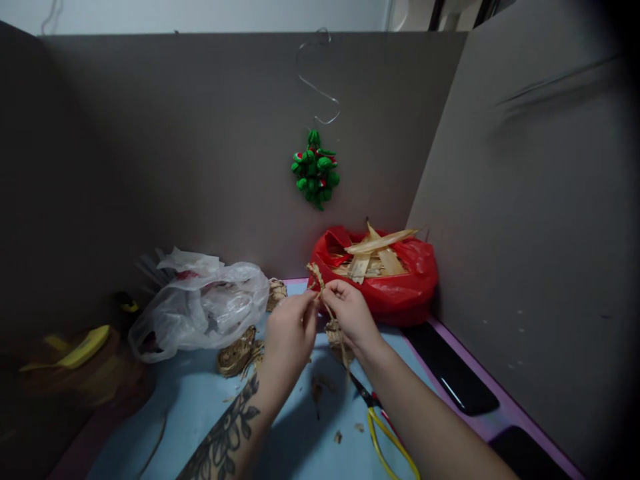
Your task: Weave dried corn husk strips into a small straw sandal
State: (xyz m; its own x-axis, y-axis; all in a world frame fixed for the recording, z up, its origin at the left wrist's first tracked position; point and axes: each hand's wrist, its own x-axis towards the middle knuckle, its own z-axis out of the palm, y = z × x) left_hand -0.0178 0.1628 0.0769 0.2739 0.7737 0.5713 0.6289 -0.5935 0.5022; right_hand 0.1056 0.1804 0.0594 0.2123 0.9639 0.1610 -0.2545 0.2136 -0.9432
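My left hand [293, 328] and my right hand [349, 312] meet above the middle of the blue work surface [295, 433]. Between their pinched fingers is a braided strip of dry husk [317, 275], its top end sticking up past the fingertips. A loose strand hangs from it beside my right hand. Below the hands a small woven piece [334, 337] lies partly hidden. Left of my left hand sits another woven piece [236, 353] with loose fibres next to it. One more woven piece [277, 294] is farther back.
A red bag [400, 297] of dry husks stands at the back right, a clear plastic bag [215, 307] at the left. Yellow-handled scissors [376, 427] lie by my right forearm. Two black phones [453, 370] rest along the right edge. A green ornament [316, 172] hangs on the back panel.
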